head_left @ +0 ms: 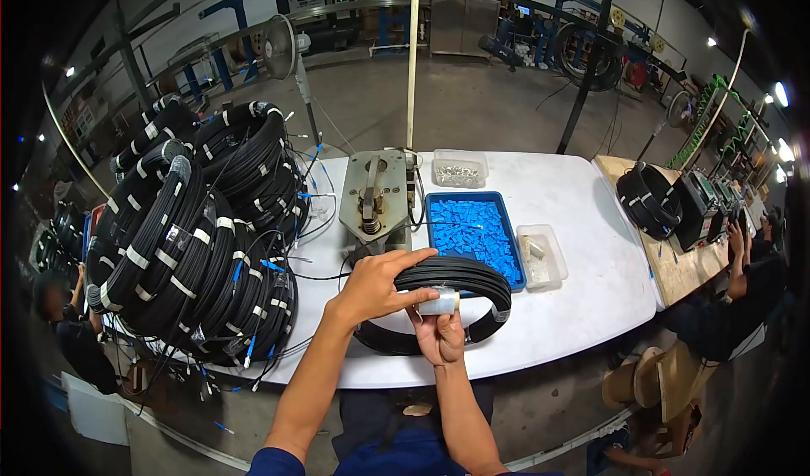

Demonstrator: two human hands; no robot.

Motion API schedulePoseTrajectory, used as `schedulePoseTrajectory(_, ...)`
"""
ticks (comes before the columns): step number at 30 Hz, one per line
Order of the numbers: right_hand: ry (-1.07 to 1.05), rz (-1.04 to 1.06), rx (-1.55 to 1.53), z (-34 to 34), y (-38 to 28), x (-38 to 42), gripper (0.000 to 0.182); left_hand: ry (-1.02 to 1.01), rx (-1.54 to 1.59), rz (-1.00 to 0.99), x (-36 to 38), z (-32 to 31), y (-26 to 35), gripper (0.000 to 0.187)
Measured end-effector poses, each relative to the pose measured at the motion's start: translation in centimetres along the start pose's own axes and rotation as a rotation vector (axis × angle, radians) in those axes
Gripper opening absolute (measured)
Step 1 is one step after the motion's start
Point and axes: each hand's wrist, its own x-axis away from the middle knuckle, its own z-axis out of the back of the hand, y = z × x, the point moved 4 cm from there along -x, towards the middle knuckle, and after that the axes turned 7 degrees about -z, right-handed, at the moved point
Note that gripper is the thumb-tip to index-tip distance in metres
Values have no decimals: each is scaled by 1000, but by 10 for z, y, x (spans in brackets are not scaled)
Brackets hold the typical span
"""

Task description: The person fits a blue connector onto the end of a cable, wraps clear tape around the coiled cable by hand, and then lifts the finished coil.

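A coil of black cable (456, 272) stands tilted at the front of the white table, close to my body. My left hand (380, 286) lies over the coil's upper left side, with its thumb reaching to a small pale roll (440, 301). From below, my right hand (441, 332) has its fingers closed round that roll, inside the coil's opening. Just behind the coil is a blue tray (504, 229) full of small blue pieces. A metal press-like device (371, 196) sits to the left of the tray.
Black cable coils with white bands (181, 248) are piled high at the left. Clear plastic boxes stand behind (460, 169) and right (544, 261) of the tray. At the right, a wooden table (675, 265) bears another coil and equipment; a person works there. Another person is far left.
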Motion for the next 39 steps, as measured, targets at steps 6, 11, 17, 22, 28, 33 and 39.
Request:
schedulePoseTrajectory(6,35,3,-13,-1,1,-9,57,50,9,32,-1,-1,-1,55)
schedulePoseTrajectory(11,79,9,56,18,1,-19,59,31,50,31,0,0,0,52)
schedulePoseTrajectory(17,2,29,8,17,-7,-40,62,64,54,-40,4,5,5,50)
schedulePoseTrajectory(22,120,-73,153,22,-26,-56,70,16,138,22,7,5,-2,55)
schedulePoseTrajectory(28,227,-130,578,20,-52,-68,68,-51,213,84,5,6,-11,60)
schedulePoseTrajectory(33,181,-45,599,25,-55,-67,59,-181,194,161,-3,7,-1,68)
schedulePoseTrajectory(39,109,-68,381,35,-57,-70,52,-123,157,151,-2,4,-2,90)
